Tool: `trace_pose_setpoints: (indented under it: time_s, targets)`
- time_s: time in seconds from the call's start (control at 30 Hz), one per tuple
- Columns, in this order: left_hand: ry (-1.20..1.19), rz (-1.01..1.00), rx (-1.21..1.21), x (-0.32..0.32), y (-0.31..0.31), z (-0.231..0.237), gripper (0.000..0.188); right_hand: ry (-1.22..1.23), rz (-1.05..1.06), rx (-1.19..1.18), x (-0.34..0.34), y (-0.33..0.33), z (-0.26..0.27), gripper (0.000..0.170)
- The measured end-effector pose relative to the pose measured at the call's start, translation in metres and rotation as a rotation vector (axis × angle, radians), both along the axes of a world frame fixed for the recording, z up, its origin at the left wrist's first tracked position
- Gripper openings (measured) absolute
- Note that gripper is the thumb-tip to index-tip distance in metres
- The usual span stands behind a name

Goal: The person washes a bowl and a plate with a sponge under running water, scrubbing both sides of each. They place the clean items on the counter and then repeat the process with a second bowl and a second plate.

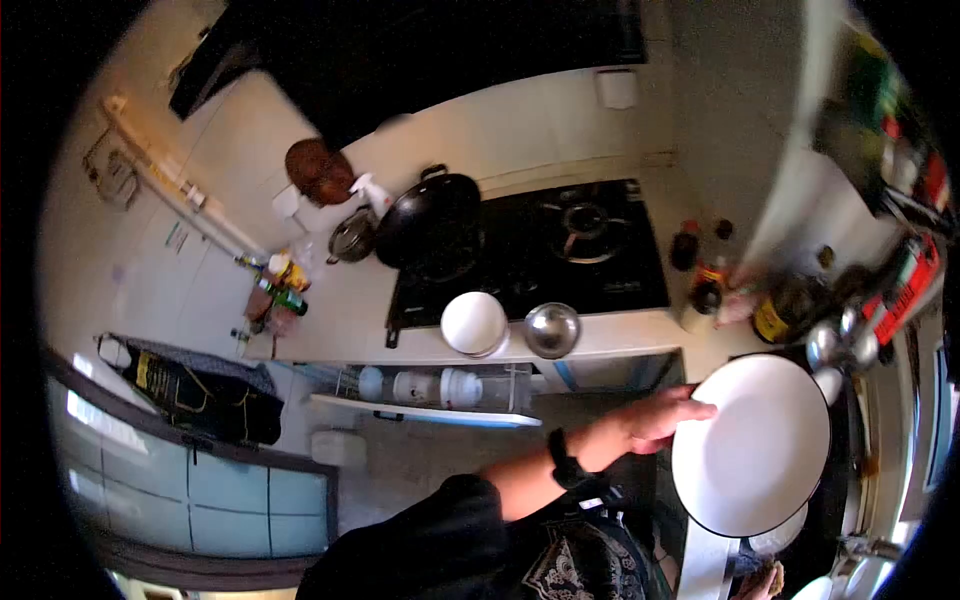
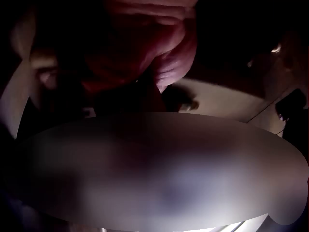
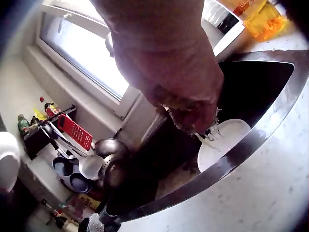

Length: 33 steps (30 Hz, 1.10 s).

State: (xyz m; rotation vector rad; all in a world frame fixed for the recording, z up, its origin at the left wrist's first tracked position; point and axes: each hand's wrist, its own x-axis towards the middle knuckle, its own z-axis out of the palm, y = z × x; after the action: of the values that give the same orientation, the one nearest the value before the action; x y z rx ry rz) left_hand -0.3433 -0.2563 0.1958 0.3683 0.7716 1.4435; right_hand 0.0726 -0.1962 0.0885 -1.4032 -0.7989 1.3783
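Observation:
In the head view, my left hand (image 1: 662, 418) grips the edge of a large white plate (image 1: 755, 450), the thumb on its face. The left wrist view shows that hand (image 2: 145, 48) dark, above the plate's blurred surface (image 2: 169, 169). My right hand (image 3: 169, 72) is over the dark sink (image 3: 263, 140), fingers curled round a brownish, ragged thing with pale strands; what it is I cannot tell. Just below these fingers, a white dish (image 3: 224, 145) lies in the sink. Only part of the right hand (image 1: 765, 582) shows at the head view's bottom edge.
A white bowl (image 1: 474, 323) and a metal bowl (image 1: 552, 330) stand at the counter's front edge, before the black stove (image 1: 620, 270) with a wok (image 1: 430, 215). Below them, a drawer (image 1: 430, 414) is pulled out. Bottles (image 1: 785, 310) and hanging ladles (image 1: 825, 345) are at the right.

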Motion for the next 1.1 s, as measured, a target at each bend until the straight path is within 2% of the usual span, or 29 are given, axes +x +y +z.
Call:
trace_pose_setpoints:
  time_s: [0.03, 0.07, 0.1, 0.17, 0.2, 0.23, 0.27, 0.3, 0.37, 0.4, 0.47, 0.53, 0.6, 0.7, 0.77, 0.8, 0.9, 0.93, 0.97, 1.03, 1.1]
  targets:
    - [-0.034, 0.097, 0.007, -0.024, -0.027, 0.016, 0.045, -0.030, -0.026, -0.030, -0.004, 0.002, -0.006, 0.018]
    - [-0.017, 0.124, 0.027, -0.058, -0.060, 0.021, 0.042, -0.122, -0.053, 0.012, -0.030, -0.003, 0.011, 0.014]
    - [0.001, 0.151, 0.048, -0.088, -0.095, 0.026, 0.038, -0.068, -0.046, 0.025, -0.044, -0.007, 0.019, 0.015]
    - [-0.014, 0.533, 0.067, -0.127, -0.162, 0.046, 0.033, -0.702, 0.250, 0.497, -0.022, 0.010, -0.022, 0.018]
    - [0.014, 0.687, 0.077, -0.151, -0.205, 0.048, 0.034, -0.815, 0.250, 0.656, -0.022, 0.016, -0.030, 0.021]
    - [-0.017, 0.794, 0.102, -0.162, -0.244, 0.079, 0.037, -0.618, 0.177, 0.697, -0.039, 0.012, -0.027, 0.019]
    - [0.090, 1.129, 0.016, -0.174, -0.271, 0.089, 0.044, -0.739, 0.221, 0.774, -0.046, 0.015, -0.022, 0.019]
    - [0.125, 1.273, 0.070, -0.186, -0.303, 0.096, 0.049, -0.864, 0.261, 0.849, -0.051, 0.019, -0.020, 0.019]
    - [0.274, 1.610, -0.004, -0.213, -0.353, 0.096, 0.051, -0.621, 0.159, 0.575, -0.048, 0.031, -0.035, 0.010]
    - [0.425, 1.679, 0.058, -0.234, -0.386, 0.077, 0.056, -0.602, 0.124, 0.444, -0.055, 0.032, -0.031, 0.009]
    - [0.421, 1.802, 0.049, -0.266, -0.440, 0.037, 0.053, -0.467, 0.069, 0.188, -0.062, 0.033, -0.020, 0.012]
    - [0.301, 2.046, -0.100, -0.301, -0.482, -0.014, 0.046, -0.447, -0.016, 0.127, -0.087, 0.021, 0.000, 0.020]
    - [0.232, 2.017, -0.086, -0.321, -0.521, -0.078, 0.043, -0.432, -0.032, 0.118, -0.099, 0.016, 0.006, 0.032]
    - [0.092, 1.990, -0.127, -0.349, -0.564, -0.175, 0.043, -0.465, -0.028, 0.097, -0.113, 0.007, 0.019, 0.031]
    - [0.325, 1.889, -0.090, -0.372, -0.595, -0.254, 0.044, -0.455, -0.074, 0.086, -0.122, 0.000, 0.026, 0.025]
    - [0.435, 1.836, -0.074, -0.377, -0.600, -0.275, 0.044, -0.453, -0.094, 0.082, -0.123, -0.002, 0.030, 0.022]
    - [0.269, 1.910, -0.258, -0.388, -0.580, -0.273, 0.047, -0.623, 0.118, 0.210, -0.060, 0.035, -0.019, 0.010]
    - [0.300, 1.852, -0.213, -0.390, -0.581, -0.280, 0.047, -0.741, 0.060, 0.299, -0.064, 0.032, -0.022, 0.002]
    - [0.333, 1.795, -0.164, -0.395, -0.585, -0.284, 0.047, -0.541, 0.026, 0.227, -0.065, 0.029, -0.020, 0.003]
    - [0.516, 1.719, -0.248, -0.399, -0.584, -0.292, 0.047, -0.137, -0.041, 0.087, -0.061, 0.025, -0.019, 0.005]
    - [0.741, 1.679, -0.428, -0.402, -0.580, -0.296, 0.046, -0.363, 0.073, 0.347, -0.063, 0.017, -0.020, 0.008]
